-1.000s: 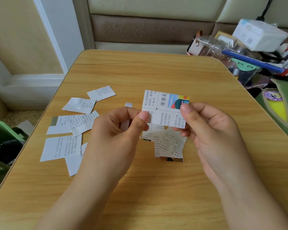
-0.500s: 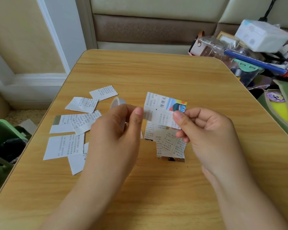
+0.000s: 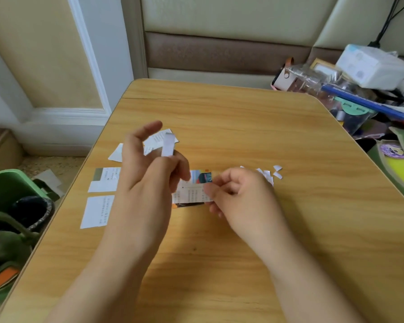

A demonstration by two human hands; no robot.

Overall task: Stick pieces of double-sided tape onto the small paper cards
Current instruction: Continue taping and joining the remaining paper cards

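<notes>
A small printed paper card (image 3: 193, 187) with a coloured picture at its top lies low over a pile of cards at the table's middle. My right hand (image 3: 240, 197) pinches its right edge. My left hand (image 3: 147, 169) is raised just left of it and pinches a white strip of tape (image 3: 169, 145) that stands up from the fingers, with the index finger lifted. Several more printed cards (image 3: 98, 212) lie flat to the left, partly hidden by my left arm.
Small white paper scraps (image 3: 269, 174) lie right of my right hand. The wooden table (image 3: 243, 127) has a green bin (image 3: 12, 190) off its left edge. Cluttered boxes and bags (image 3: 359, 89) stand beyond the far right corner.
My right hand lowered the card toward the pile on the table. My left hand rose and turned, so the white tape strip now stands upright. The view shifted, bringing white scraps into sight.
</notes>
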